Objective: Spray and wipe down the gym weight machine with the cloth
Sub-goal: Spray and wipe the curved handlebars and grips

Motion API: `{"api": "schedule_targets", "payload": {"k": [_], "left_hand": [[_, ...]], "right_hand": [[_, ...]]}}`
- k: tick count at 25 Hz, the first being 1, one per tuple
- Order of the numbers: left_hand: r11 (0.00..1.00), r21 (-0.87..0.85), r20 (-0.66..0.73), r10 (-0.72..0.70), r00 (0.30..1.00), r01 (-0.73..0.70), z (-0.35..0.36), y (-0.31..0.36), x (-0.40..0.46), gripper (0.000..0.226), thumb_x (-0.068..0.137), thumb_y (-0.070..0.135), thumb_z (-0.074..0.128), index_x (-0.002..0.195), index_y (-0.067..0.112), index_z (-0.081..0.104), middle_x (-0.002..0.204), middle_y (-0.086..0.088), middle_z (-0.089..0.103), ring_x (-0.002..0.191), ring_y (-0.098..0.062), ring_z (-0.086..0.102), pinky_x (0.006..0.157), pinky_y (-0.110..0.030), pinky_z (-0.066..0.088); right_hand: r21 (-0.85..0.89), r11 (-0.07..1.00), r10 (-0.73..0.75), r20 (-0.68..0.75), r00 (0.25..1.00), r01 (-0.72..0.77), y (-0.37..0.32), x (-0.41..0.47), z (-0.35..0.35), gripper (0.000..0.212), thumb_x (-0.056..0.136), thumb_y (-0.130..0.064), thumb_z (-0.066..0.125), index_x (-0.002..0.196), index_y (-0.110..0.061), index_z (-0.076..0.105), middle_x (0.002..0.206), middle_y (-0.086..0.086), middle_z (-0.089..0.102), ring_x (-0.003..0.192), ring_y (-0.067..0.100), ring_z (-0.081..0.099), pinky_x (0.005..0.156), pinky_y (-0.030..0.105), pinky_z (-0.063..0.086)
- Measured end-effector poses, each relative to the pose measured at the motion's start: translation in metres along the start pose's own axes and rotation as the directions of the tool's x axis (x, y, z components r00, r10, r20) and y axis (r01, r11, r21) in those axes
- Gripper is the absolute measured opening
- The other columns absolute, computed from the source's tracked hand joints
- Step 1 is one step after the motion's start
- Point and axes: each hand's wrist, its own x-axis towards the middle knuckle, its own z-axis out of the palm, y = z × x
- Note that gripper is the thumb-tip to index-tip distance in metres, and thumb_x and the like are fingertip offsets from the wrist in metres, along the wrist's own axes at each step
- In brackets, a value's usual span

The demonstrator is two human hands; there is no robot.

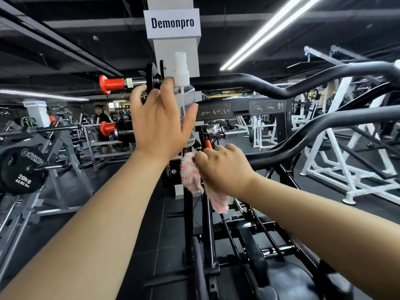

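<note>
While the left hand (159, 118) grips the spray bottle (184, 92), the right hand (225, 167) clutches the cloth (190, 176) — against the machine's bar (303, 135).

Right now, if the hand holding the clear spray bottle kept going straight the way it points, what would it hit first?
Probably the black curved handlebar of the machine: the left hand grips the clear plastic spray bottle just in front of that bar's end, beside the black collar. Depth is unclear from one view.

left hand (160, 118) grips a clear spray bottle (184, 98) below the demonpro sign (172, 23); right hand (225, 169) presses a pink cloth (191, 176) against the black machine frame (303, 135) lower down.
</note>
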Motion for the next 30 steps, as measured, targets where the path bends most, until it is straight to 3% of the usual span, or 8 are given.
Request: {"api": "schedule_targets", "payload": {"k": [9, 14, 18, 19, 21, 24, 27, 30], "left_hand": [[0.998, 0.053, 0.035, -0.018, 0.999, 0.016, -0.002, 0.002, -0.001, 0.044, 0.096, 0.044, 0.028, 0.119, 0.007, 0.026, 0.076, -0.006, 0.065, 0.079, -0.031, 0.062, 0.098, -0.041, 0.020], [0.997, 0.066, 0.033, -0.034, 0.999, 0.032, -0.003, 0.002, -0.002, 0.049, 0.097, 0.043, 0.027, 0.119, 0.000, 0.032, 0.076, -0.009, 0.065, 0.078, -0.033, 0.062, 0.097, -0.041, 0.020], [0.998, 0.048, 0.039, -0.035, 0.999, 0.033, -0.002, 0.003, 0.000, 0.049, 0.097, 0.042, 0.029, 0.119, -0.002, 0.032, 0.073, -0.010, 0.064, 0.078, -0.035, 0.061, 0.097, -0.040, 0.018], [0.999, 0.043, 0.038, -0.035, 0.999, 0.033, -0.002, 0.003, 0.000, 0.049, 0.097, 0.042, 0.029, 0.119, -0.002, 0.032, 0.073, -0.010, 0.065, 0.078, -0.035, 0.061, 0.097, -0.040, 0.018], [0.999, 0.039, 0.041, -0.036, 0.998, 0.034, -0.002, 0.003, -0.001, 0.050, 0.097, 0.043, 0.029, 0.119, -0.003, 0.032, 0.074, -0.010, 0.065, 0.080, -0.036, 0.061, 0.096, -0.040, 0.018], [0.999, 0.035, 0.060, -0.034, 0.998, 0.032, -0.001, 0.002, -0.001, 0.054, 0.097, 0.045, 0.026, 0.119, -0.004, 0.032, 0.077, -0.012, 0.065, 0.083, -0.036, 0.060, 0.096, -0.041, 0.018], [0.999, 0.029, 0.064, -0.036, 0.997, 0.034, -0.001, 0.002, -0.002, 0.056, 0.097, 0.045, 0.025, 0.119, -0.005, 0.034, 0.077, -0.013, 0.065, 0.082, -0.037, 0.060, 0.095, -0.041, 0.017], [0.999, 0.016, 0.061, -0.034, 0.998, 0.033, -0.001, 0.001, -0.001, 0.055, 0.097, 0.046, 0.023, 0.117, -0.005, 0.034, 0.075, -0.012, 0.065, 0.081, -0.037, 0.060, 0.094, -0.041, 0.017]], "right_hand": [[-0.090, 0.986, 0.131, -0.112, 0.985, -0.142, 0.076, -0.086, -0.004, 0.049, 0.081, -0.014, 0.045, 0.128, -0.002, 0.042, 0.109, 0.016, 0.060, 0.095, 0.031, 0.058, 0.084, 0.040, 0.049], [0.128, 0.967, 0.237, -0.123, 0.964, -0.221, 0.057, -0.106, -0.009, 0.050, 0.081, -0.005, 0.045, 0.131, -0.001, 0.041, 0.120, 0.013, 0.041, 0.115, 0.029, 0.043, 0.110, 0.034, 0.029], [0.296, 0.920, 0.298, -0.100, 0.949, -0.258, 0.042, -0.139, -0.019, 0.042, 0.080, -0.004, 0.049, 0.121, -0.001, 0.052, 0.120, 0.012, 0.052, 0.112, 0.027, 0.049, 0.108, 0.023, 0.031], [0.347, 0.847, 0.440, -0.032, 0.898, -0.403, 0.034, -0.148, -0.020, 0.041, 0.077, -0.001, 0.053, 0.117, -0.001, 0.059, 0.118, 0.012, 0.058, 0.111, 0.027, 0.053, 0.101, 0.022, 0.037], [0.536, 0.434, 0.750, 0.230, 0.620, -0.724, 0.027, -0.162, -0.020, 0.023, 0.079, 0.006, 0.061, 0.099, 0.000, 0.069, 0.103, 0.005, 0.067, 0.103, 0.025, 0.059, 0.091, 0.020, 0.043], [0.688, -0.350, 0.699, 0.644, 0.311, -0.636, 0.052, -0.165, -0.017, 0.019, 0.095, -0.011, 0.053, 0.106, 0.002, 0.060, 0.085, -0.001, 0.070, 0.086, 0.016, 0.064, 0.077, 0.022, 0.052], [0.692, -0.599, 0.577, 0.722, 0.381, -0.404, 0.085, -0.135, -0.022, 0.012, 0.097, -0.011, 0.049, 0.106, -0.016, 0.054, 0.097, -0.017, 0.070, 0.096, 0.000, 0.062, 0.087, 0.014, 0.045], [0.643, -0.735, 0.525, 0.741, 0.418, -0.217, 0.119, -0.093, -0.020, 0.015, 0.088, -0.033, 0.061, 0.094, -0.021, 0.056, 0.114, 0.013, 0.057, 0.102, 0.032, 0.061, 0.085, 0.050, 0.052]]}}
